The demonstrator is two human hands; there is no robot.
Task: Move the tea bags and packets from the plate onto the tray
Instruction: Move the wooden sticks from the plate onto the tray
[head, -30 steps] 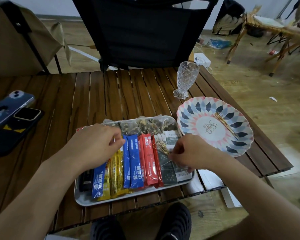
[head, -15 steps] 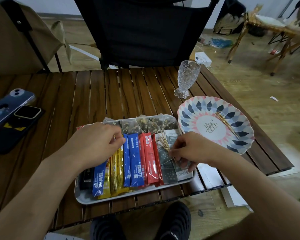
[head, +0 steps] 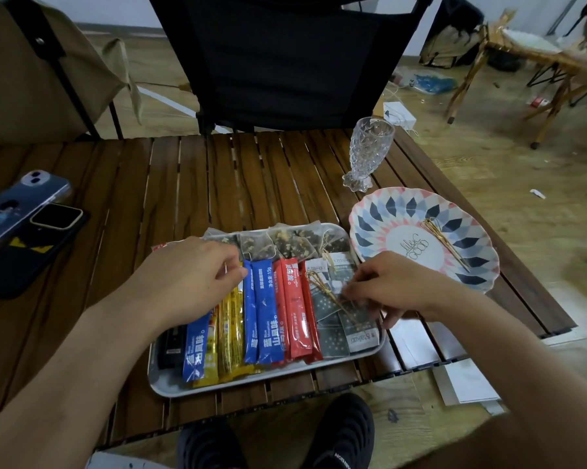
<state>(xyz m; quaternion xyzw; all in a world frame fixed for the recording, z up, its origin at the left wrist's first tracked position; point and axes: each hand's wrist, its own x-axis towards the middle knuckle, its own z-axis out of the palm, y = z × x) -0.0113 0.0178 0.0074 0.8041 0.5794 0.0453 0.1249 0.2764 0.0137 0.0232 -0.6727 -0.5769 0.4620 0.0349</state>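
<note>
Silver tray [head: 268, 377] holds the packets [head: 268, 316] and tea bags [head: 285, 245]; the plate [head: 380, 211] sits just beside it.
Left hand [head: 190, 275] pinches the yellow packets [head: 233, 326]; right hand [head: 390, 289] pinches the dark packets [head: 331, 340].

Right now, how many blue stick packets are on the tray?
3. Two blue packets lie side by side in the middle of the tray. A third lies slanted further left, its top under the left hand. That hand may hide more.
</note>
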